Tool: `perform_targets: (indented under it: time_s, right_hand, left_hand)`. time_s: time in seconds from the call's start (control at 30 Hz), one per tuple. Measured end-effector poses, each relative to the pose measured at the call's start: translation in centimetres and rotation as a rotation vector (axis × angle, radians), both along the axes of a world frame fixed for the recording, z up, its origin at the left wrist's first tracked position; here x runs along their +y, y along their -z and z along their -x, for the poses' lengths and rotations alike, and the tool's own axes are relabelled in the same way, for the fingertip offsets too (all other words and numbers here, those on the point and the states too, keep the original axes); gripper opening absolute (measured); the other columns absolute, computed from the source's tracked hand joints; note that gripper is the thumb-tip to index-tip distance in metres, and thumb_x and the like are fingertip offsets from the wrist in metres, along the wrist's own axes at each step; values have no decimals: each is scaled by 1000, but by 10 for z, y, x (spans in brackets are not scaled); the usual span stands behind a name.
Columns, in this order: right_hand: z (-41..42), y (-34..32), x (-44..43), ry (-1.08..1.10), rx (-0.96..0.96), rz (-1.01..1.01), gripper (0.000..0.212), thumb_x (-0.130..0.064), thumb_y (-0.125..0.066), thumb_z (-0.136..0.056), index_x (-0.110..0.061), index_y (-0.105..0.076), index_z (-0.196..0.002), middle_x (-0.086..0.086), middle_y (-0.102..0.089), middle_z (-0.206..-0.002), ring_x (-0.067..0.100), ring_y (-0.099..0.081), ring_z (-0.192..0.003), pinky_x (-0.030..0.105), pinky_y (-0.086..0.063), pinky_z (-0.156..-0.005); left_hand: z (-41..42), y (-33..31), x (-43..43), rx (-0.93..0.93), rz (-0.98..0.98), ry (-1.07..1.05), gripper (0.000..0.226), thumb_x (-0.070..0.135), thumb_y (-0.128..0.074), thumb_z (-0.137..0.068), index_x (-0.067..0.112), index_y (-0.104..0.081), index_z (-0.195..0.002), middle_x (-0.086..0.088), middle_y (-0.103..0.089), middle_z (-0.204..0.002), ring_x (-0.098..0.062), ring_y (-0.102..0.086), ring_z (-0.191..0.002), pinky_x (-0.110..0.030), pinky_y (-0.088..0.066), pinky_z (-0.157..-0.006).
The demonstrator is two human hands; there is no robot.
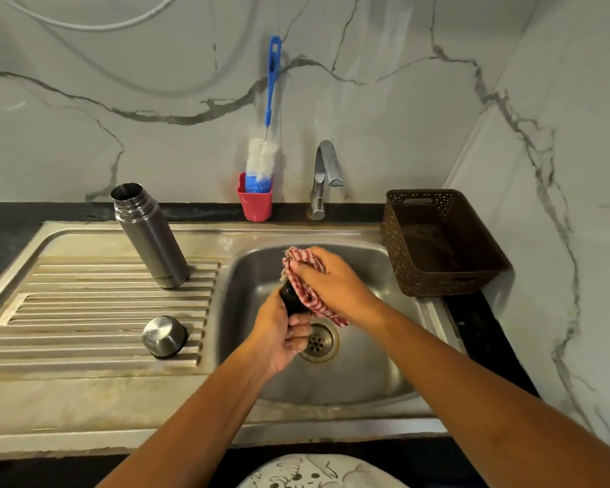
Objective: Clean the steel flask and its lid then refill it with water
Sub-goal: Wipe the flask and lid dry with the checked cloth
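The open steel flask (148,237) stands upright on the ribbed drainboard (85,311), left of the sink basin. Its steel cup lid (164,335) sits upside down nearer the front of the drainboard. Over the basin, my left hand (282,338) grips a small black inner stopper (291,300) from below. My right hand (328,280) holds a red-and-white checked cloth (302,287) wrapped over the stopper's top. Most of the stopper is hidden by the cloth and fingers.
The steel sink basin (367,364) has a drain (317,341) at its middle. A tap (324,174) stands behind it, with no water running. A red cup (255,202) holds a blue bottle brush (266,135). A brown perforated basket (441,241) sits at the right.
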State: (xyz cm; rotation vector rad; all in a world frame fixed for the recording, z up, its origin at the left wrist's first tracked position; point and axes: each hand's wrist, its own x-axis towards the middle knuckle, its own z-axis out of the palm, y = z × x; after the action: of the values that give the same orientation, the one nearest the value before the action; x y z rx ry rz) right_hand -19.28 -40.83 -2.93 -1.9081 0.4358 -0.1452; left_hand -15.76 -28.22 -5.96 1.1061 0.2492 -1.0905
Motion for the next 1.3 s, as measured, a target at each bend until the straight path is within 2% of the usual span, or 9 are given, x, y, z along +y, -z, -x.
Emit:
perform_targets:
  time_s: [0.17,0.27,0.37,0.53,0.63,0.83,0.97,1.1,1.3]
  right_hand:
    - [21,-1,-5,-271,-95,-209,40,-2,-64,-98,-22,-64,-132,-4,-71,-125,14,-66,-121,34,-56,-102]
    - [17,-7,-4,-87,-76,-243,27,-12,-69,-97,-23,-70,-122,-5,-76,-112,5,-72,-105,22,-56,-86]
    - [6,-8,-5,81,-13,-283,19,-25,-68,-99,-25,-71,-118,-3,-78,-107,10,-73,-100,26,-56,-83]
    - [24,-4,-8,-85,-147,-343,32,-3,-58,-102,-26,-71,-121,-3,-75,-117,18,-69,-116,29,-57,-96]
    - [22,-4,-5,-25,-137,-375,29,-7,-60,-101,-29,-72,-118,-2,-77,-113,14,-72,-110,25,-57,-90]
    - [20,-5,4,46,-131,-309,25,-13,-60,-103,-33,-67,-116,-7,-75,-109,-1,-71,-98,17,-55,-80]
    - [22,5,12,-130,-154,-23,31,-26,-65,-97,-39,-62,-125,-4,-65,-126,11,-64,-118,38,-53,-103]
    - [11,-4,11,-42,-118,82,24,-48,-69,-93,-38,-64,-115,-10,-72,-107,7,-69,-101,45,-59,-94]
    - [16,-10,-15,-389,-136,24,47,-11,-76,-93,-16,-63,-137,0,-68,-132,15,-65,-124,37,-52,-109]
  left_hand:
    - [-11,-5,6,118,104,-38,64,38,-31,-109,18,-46,-50,7,-30,-42,-5,-23,-29,-17,-10,-34]
    - [-4,-4,3,115,109,23,60,40,-34,-107,18,-48,-54,7,-30,-44,-5,-22,-31,-18,-10,-34]
    - [2,-6,-3,97,107,65,48,38,-34,-106,18,-47,-64,7,-30,-45,-5,-21,-32,-19,-9,-35]
    - [-7,-12,3,140,195,-7,55,36,-33,-106,17,-50,-58,7,-32,-44,-5,-25,-31,-17,-14,-33]
    - [0,-10,1,134,189,-6,55,38,-34,-107,17,-51,-59,7,-32,-45,-5,-23,-32,-17,-14,-33]
    - [0,-8,-2,111,149,-21,50,37,-34,-108,16,-51,-66,5,-35,-46,-5,-26,-32,-16,-17,-30]
    - [-4,-11,-6,101,87,-132,53,36,-36,-110,7,-69,-80,-4,-64,-60,-12,-56,-38,-17,-37,-30]
    - [1,-8,-9,16,10,-89,63,44,-35,-111,13,-66,-66,0,-50,-53,-3,-29,-33,-16,-15,-31]
    - [-20,-12,13,219,93,74,56,39,-34,-108,16,-51,-59,6,-34,-45,-3,-26,-30,-15,-12,-33]
